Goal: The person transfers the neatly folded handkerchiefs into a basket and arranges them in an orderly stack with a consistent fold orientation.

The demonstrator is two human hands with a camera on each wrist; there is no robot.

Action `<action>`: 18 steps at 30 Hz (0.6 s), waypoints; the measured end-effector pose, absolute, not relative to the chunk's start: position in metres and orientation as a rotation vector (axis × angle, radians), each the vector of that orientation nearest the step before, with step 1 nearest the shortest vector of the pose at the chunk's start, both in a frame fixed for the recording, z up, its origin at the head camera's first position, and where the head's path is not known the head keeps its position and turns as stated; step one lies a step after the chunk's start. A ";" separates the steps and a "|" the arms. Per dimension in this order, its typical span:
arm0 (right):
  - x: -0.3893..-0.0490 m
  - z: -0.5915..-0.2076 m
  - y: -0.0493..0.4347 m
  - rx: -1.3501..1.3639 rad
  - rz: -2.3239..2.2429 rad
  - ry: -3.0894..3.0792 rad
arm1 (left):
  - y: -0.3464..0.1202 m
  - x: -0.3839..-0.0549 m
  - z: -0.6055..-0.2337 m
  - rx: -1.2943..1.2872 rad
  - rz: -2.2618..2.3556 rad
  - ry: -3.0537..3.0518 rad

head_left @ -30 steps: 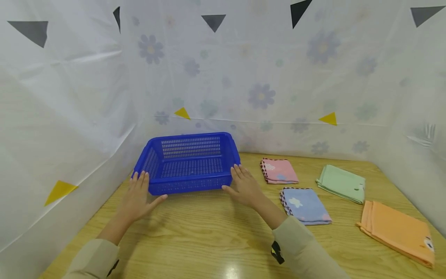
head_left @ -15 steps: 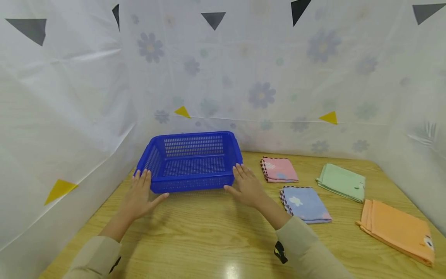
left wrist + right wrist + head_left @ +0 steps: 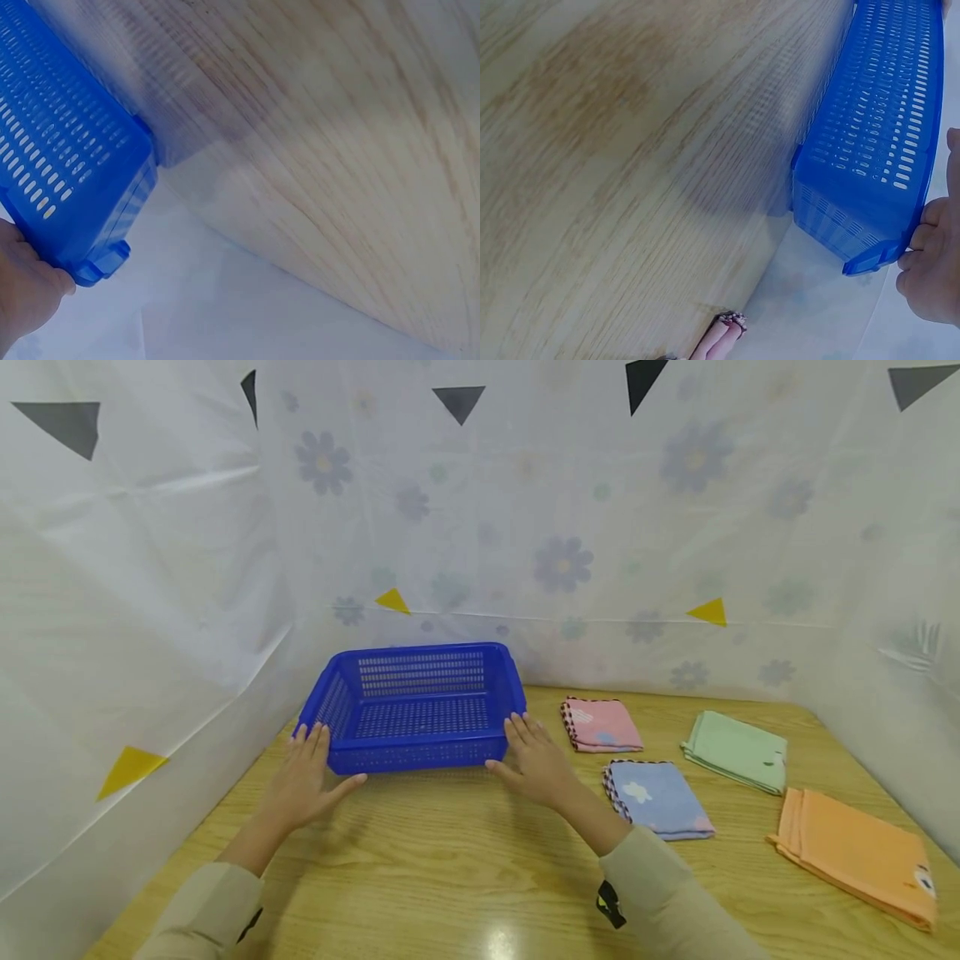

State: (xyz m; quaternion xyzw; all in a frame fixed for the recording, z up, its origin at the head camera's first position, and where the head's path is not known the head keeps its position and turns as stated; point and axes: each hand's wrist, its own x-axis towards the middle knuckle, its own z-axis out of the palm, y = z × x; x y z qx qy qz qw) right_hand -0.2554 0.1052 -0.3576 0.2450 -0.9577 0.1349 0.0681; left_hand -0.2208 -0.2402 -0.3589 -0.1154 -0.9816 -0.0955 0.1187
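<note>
A blue plastic basket [image 3: 420,757] with slotted walls sits at the back left of the wooden table, nothing inside it. My left hand [image 3: 300,789] lies against its front left corner, fingers extended and thumb spread toward the front wall. At the opposite front corner, my right hand [image 3: 538,768] touches the rim with extended fingers, its thumb near the wall's lower part. Both wrist views show fingertips right at the basket's corner edges. Right of the basket lie a folded pink towel [image 3: 603,727] and a folded blue towel [image 3: 663,802] with a white star patch.
Farther right are a folded green towel [image 3: 738,752] and a folded orange towel [image 3: 855,856] with an eye design. A pale flowered curtain [image 3: 480,527] closes off the back, and white sheeting [image 3: 150,635] borders the left side. The wooden table [image 3: 427,877] extends toward me.
The basket has shifted slightly to the right, both hands moving along with it at its corners. The towels have stayed where they lie.
</note>
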 end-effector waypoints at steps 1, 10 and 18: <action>-0.255 -0.357 0.105 0.738 0.411 -2.884 | -0.240 -0.221 -0.358 -0.338 -0.283 -2.870; -0.252 -0.355 0.107 0.720 0.396 -2.896 | -0.238 -0.223 -0.358 -0.348 -0.295 -2.877; -0.249 -0.354 0.108 0.700 0.355 -2.887 | -0.237 -0.227 -0.359 -0.353 -0.309 -2.884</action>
